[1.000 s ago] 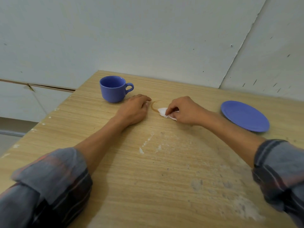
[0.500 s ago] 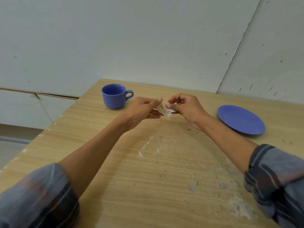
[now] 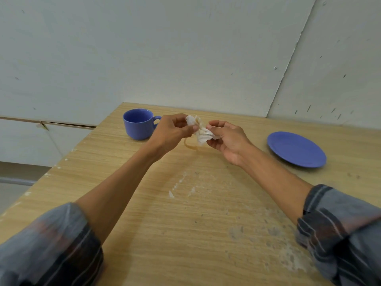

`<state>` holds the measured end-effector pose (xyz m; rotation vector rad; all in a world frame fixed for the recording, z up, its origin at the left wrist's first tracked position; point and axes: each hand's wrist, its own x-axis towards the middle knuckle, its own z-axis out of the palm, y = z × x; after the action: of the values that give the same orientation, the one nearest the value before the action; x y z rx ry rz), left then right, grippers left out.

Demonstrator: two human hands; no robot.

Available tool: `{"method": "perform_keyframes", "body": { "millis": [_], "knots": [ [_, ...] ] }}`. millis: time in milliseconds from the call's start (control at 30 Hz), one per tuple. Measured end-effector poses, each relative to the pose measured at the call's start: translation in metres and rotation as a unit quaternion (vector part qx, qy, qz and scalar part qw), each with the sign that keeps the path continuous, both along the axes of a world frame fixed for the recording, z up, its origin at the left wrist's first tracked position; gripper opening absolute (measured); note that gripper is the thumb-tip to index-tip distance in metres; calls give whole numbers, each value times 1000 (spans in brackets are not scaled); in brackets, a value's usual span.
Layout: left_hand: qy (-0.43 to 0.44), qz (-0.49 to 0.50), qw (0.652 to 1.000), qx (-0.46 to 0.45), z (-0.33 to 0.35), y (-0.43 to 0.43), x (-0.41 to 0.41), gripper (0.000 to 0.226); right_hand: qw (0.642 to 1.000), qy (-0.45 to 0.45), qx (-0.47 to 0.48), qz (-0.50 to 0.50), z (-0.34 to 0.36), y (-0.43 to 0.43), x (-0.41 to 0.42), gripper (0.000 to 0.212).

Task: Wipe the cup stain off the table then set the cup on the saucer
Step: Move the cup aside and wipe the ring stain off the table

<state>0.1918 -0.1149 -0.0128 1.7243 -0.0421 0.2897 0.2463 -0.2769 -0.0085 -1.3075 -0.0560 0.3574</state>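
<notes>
Above the stain [image 3: 190,145], both hands [image 3: 203,134] still pinch the tissue [image 3: 201,131], now spread wider.

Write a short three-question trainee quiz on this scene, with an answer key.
1. True or false: the blue cup already stands on the blue saucer.
2. What do the left hand and the right hand hold between them? A) a sponge B) a crumpled white tissue C) a spoon
3. Fill in: under the hands, part of a brown ring stain shows on the wooden ____.

Key
1. False: the cup stands on the table, far left of the saucer.
2. B
3. table
</notes>
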Motion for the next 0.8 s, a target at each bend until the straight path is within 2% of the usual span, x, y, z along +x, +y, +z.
{"method": "perform_keyframes", "body": {
  "millis": [133, 267, 367, 467, 600, 667, 733, 800],
  "knots": [
    [-57, 60, 995, 48, 4, 1, 3, 11, 997, 7, 46, 69, 1, -2, -2, 15],
    [-111, 109, 976, 149, -1, -4, 2, 5, 995, 28, 83, 45, 4, 8, -1, 11],
    [-108, 91, 975, 174, -10, -6, -2, 16, 991, 58, 119, 18, 6, 16, -1, 9],
    [-94, 62, 978, 177, -17, -1, -3, 33, 990, 75, 112, 46, 8, 15, 0, 8],
    [-88, 120, 965, 216, -17, 15, 8, 22, 994, 11, -14, 107, 5, 6, 4, 16],
    [-79, 127, 950, 274, -16, 22, 19, 18, 982, -86, -148, 74, -2, 0, 7, 16],
    [-63, 126, 934, 328, -16, 26, 32, 19, 929, -206, -306, 25, -14, -8, 10, 13],
    [-50, 121, 918, 375, -18, 25, 46, 18, 874, -280, -396, 18, -26, -18, 12, 15]
  ]
}}
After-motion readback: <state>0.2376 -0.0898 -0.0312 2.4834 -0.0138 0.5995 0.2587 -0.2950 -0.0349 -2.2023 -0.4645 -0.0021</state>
